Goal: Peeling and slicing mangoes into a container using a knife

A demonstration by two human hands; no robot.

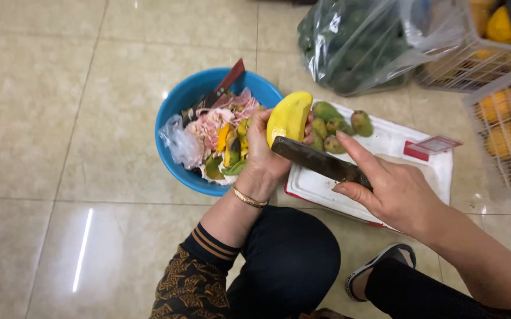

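Observation:
My left hand [262, 155] holds a yellow peeled mango [289, 116] upright above the edge of a blue basin [175, 109]. My right hand [394, 189] grips the handle of a dark knife [311, 158], whose blade lies against the lower side of the mango. A gold bangle sits on my left wrist. Several small green mangoes [338, 124] lie on a white cutting board [397, 147] just behind the held fruit.
The blue basin holds mango peels, crumpled plastic and a second knife [220, 91]. A clear bag of green mangoes [356, 44] stands behind the board. White wire baskets [503, 112] with yellow mangoes are at the right. I sit on a beige tiled floor, wearing a sandal [379, 269].

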